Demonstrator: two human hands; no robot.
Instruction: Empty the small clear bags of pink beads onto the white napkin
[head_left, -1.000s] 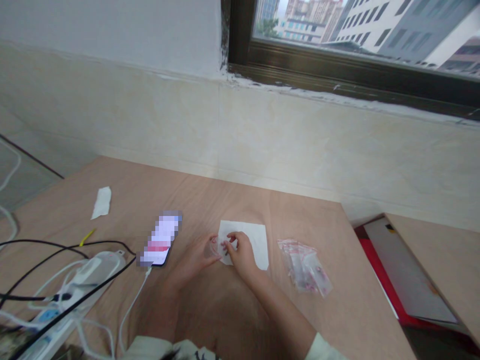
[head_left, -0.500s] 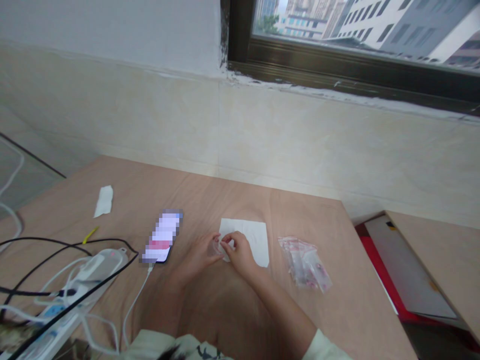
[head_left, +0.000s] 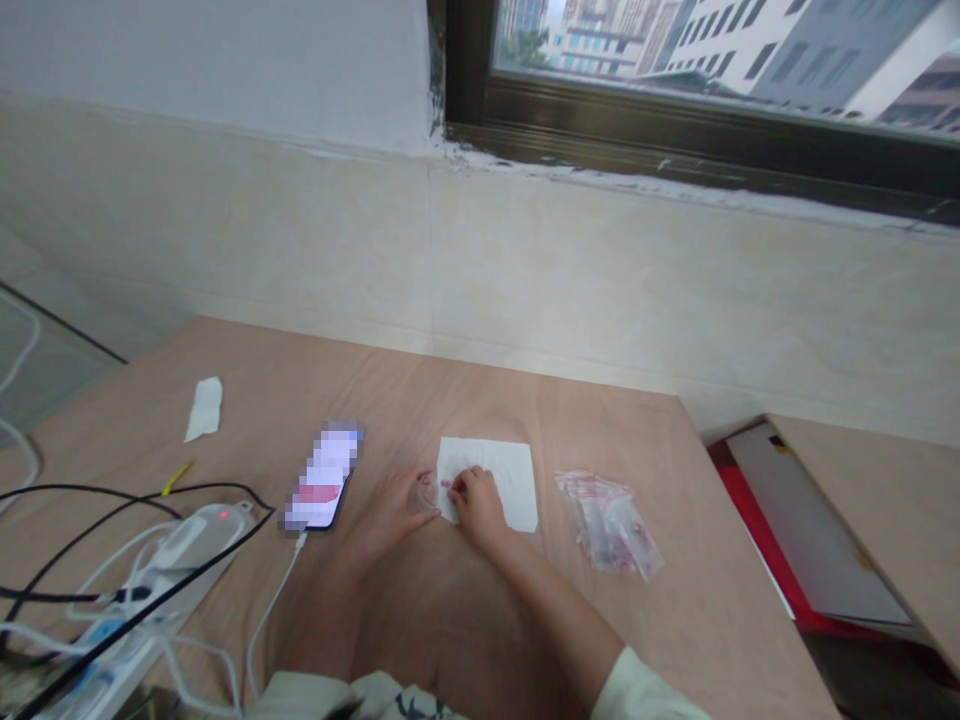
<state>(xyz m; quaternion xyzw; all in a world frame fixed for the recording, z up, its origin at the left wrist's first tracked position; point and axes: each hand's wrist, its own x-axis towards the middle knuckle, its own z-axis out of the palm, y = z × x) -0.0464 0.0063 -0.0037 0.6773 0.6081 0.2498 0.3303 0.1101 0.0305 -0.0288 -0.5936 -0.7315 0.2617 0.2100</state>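
Lower than a moment ago, the right hand (head_left: 478, 500) now sits down against the white tissue (head_left: 502, 470), its fingers bunched together at the tissue's left edge. It is too small to tell whether those fingers pinch anything, though a speck of pink shows at their tips. The left hand (head_left: 390, 512) is curled and grips a small clear piece (head_left: 427, 494), which is held just over the tissue's left edge, between the two hands and almost touching the right fingertips.

Both hands are over a pale wooden table (head_left: 420, 400). Just right of the tissue lies a pile of small zip bags (head_left: 609, 525) with pink contents. Left of the left hand is a phone (head_left: 322, 478), its screen pixelated, with a white cable (head_left: 274, 600) running from its lower end toward a white power strip (head_left: 202, 535), which shows a red light. A black cable (head_left: 97, 505) crosses near the strip, a small yellow stick (head_left: 176, 478) lies just above it, and a scrap of white tissue (head_left: 204, 410) lies farther back. A tiled wall (head_left: 225, 230) and a dark-framed window (head_left: 675, 100) stand beyond the table.
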